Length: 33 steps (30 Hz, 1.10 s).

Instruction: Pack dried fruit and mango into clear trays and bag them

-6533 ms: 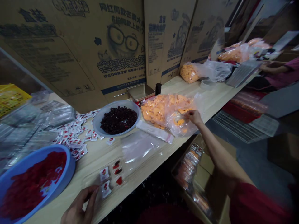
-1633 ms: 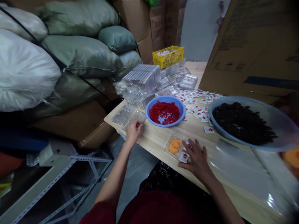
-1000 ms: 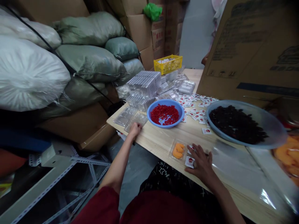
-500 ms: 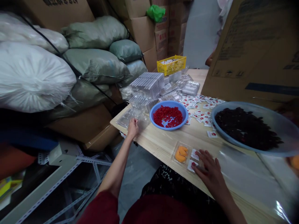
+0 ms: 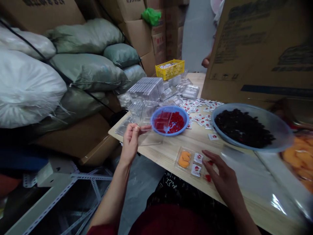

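Observation:
My left hand (image 5: pixel 131 138) pinches the edge of a clear plastic tray (image 5: pixel 158 122), raised partly in front of a blue bowl (image 5: pixel 156 132). Red pieces (image 5: pixel 177 120) in that bowl show through the plastic. Flat on the table lies a second clear tray (image 5: pixel 179 152); orange pieces (image 5: pixel 184 159) fill its left section, with two white sachets (image 5: pixel 196 169) beside them. Over its right end hovers my right hand (image 5: pixel 221 171), fingers apart and partly covering red pieces (image 5: pixel 208 178) there. Whether its fingertips touch the tray, I cannot tell.
A wide basin of dark pieces (image 5: pixel 244 129) stands right, before a large cardboard box (image 5: pixel 256 65). Scattered sachets (image 5: pixel 200 119), stacked clear trays (image 5: pixel 146 88) and a yellow basket (image 5: pixel 171 73) lie farther back. Filled sacks (image 5: pixel 90 70) line the left; a person's hand (image 5: pixel 206 61) shows behind.
My left hand has lifted a clear tray from the table's left corner and brought it toward the blue bowl. My right hand has shifted off the sachets, exposing them and some red pieces.

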Motion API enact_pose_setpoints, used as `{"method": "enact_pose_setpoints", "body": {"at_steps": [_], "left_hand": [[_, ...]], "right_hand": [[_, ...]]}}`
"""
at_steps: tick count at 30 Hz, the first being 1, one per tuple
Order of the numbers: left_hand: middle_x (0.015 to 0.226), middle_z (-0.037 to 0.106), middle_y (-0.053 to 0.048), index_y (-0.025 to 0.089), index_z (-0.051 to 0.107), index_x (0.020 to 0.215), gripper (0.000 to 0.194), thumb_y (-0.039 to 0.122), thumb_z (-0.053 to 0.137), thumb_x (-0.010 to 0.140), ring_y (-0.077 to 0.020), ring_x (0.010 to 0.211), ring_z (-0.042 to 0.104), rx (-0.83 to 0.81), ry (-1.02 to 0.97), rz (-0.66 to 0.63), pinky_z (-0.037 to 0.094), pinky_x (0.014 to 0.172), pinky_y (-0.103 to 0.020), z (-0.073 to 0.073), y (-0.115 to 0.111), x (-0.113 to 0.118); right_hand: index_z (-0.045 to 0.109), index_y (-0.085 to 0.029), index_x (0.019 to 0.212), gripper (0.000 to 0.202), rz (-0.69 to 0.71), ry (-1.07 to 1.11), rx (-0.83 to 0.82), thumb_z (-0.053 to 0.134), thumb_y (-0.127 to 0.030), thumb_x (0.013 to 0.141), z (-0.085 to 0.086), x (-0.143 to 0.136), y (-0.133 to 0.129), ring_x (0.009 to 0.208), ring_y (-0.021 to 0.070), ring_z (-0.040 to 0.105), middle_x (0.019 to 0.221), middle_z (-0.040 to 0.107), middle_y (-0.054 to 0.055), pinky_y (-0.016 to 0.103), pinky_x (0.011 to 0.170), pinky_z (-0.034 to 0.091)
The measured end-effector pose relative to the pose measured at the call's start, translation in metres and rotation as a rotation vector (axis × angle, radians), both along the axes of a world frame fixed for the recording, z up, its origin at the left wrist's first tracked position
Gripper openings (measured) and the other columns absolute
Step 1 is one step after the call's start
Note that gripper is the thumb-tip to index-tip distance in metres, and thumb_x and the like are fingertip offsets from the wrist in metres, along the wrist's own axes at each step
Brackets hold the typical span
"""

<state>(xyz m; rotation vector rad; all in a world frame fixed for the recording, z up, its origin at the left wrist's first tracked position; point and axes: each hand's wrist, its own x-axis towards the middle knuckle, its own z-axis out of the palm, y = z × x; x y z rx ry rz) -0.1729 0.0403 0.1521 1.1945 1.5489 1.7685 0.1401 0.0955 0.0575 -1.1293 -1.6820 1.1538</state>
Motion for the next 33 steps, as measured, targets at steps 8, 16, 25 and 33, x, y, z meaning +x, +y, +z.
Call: {"method": "enact_pose_setpoints", "body": {"at_steps": [8,16,25,33], "left_hand": [[0.104,0.058,-0.007,0.020,0.055,0.092,0.015,0.028,0.045,0.099,-0.0180,0.100,0.056,-0.109,0.230,-0.319,0.043,0.092,-0.031,-0.019,-0.013,0.129],[0.096,0.052,-0.005,0.019,0.053,0.086,0.017,0.030,0.047,0.098,-0.0172,0.095,0.050,-0.211,0.062,-0.534,0.041,0.090,-0.029,-0.028,-0.010,0.154],[0.090,0.055,-0.003,0.017,0.060,0.083,0.020,0.034,0.057,0.094,-0.0166,0.090,0.051,-0.286,-0.138,-0.527,0.041,0.086,-0.027,-0.033,-0.012,0.142],[0.083,0.064,-0.001,0.017,0.071,0.086,0.018,0.032,0.077,0.079,-0.0118,0.077,0.054,-0.394,-0.409,-0.504,0.040,0.074,-0.023,-0.047,-0.013,0.146]], "right_hand": [[0.000,-0.039,0.157,0.130,0.192,0.576,-0.190,0.088,-0.052,0.061,0.010,-0.054,0.005,0.145,0.0292,0.031,0.158,0.029,0.010,0.053,0.117,0.027],[0.034,-0.043,0.148,0.098,0.306,0.837,-0.511,0.086,-0.040,0.065,-0.002,-0.046,-0.007,0.130,0.0260,0.047,0.145,0.049,0.004,0.050,0.113,0.033],[0.045,-0.039,0.143,0.087,0.325,0.869,-0.607,0.081,-0.024,0.065,-0.005,-0.054,-0.007,0.128,0.0228,0.050,0.139,0.055,0.003,0.044,0.111,0.037],[0.043,-0.039,0.145,0.092,0.509,1.038,-0.802,0.084,-0.050,0.064,-0.020,-0.055,-0.011,0.129,0.0254,0.050,0.145,0.052,0.005,0.048,0.113,0.035]]}}
